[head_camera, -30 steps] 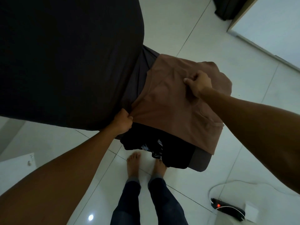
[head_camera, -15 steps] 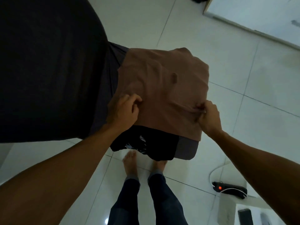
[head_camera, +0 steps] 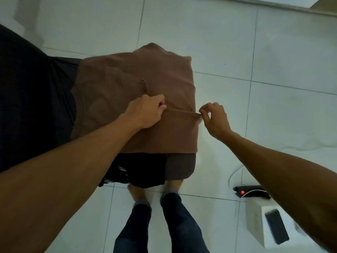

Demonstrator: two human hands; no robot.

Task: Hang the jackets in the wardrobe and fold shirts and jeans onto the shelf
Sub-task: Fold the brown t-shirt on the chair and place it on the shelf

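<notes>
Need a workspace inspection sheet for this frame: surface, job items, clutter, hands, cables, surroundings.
Surface: padded stool, mostly covered by clothes; a dark spread adjoins it on the left.
Job's things: brown shirt spread on top, lower part folded up; black garment under it, hanging off the near edge.
Clutter: white box with a dark block on it, on the floor.
Hands: left hand grips the fold edge; right hand pinches its right corner.
Cables: power strip, red light on, white cable beside it.
Surroundings: white tiled floor; wardrobe not seen.
</notes>
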